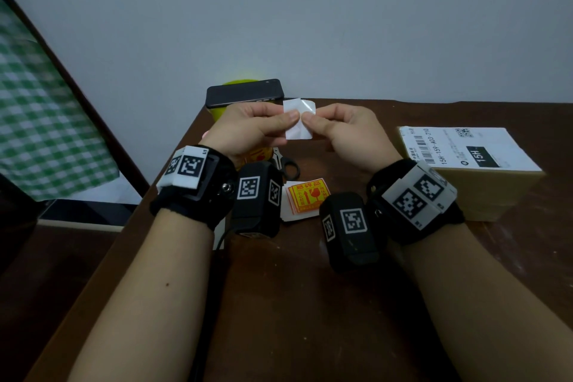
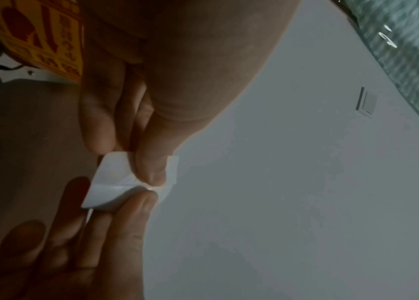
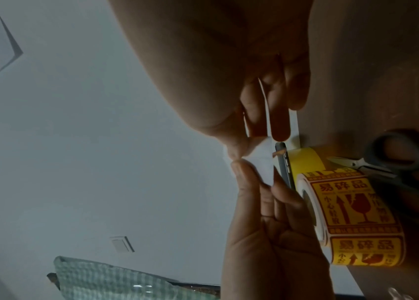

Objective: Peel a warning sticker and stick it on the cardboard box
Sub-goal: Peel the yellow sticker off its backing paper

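Note:
A small white square, the warning sticker (image 1: 299,119) seen from its back, is held up above the table. My left hand (image 1: 286,118) pinches its left side and my right hand (image 1: 311,121) pinches its right side, thumbs almost touching. In the left wrist view the sticker (image 2: 116,186) curves, as if two layers part near the thumbs. In the right wrist view the sticker (image 3: 262,160) shows between both hands' fingertips. The cardboard box (image 1: 486,192) with a white shipping label sits on the table to the right, apart from both hands.
Loose yellow warning stickers (image 1: 305,195) lie below my wrists. A sticker roll (image 3: 352,213) and black-handled scissors (image 3: 396,162) sit behind my left hand. A dark phone (image 1: 245,93) rests on a yellow-green object. The brown table (image 1: 310,304) ends at the left; green checked cloth (image 1: 40,102) beyond.

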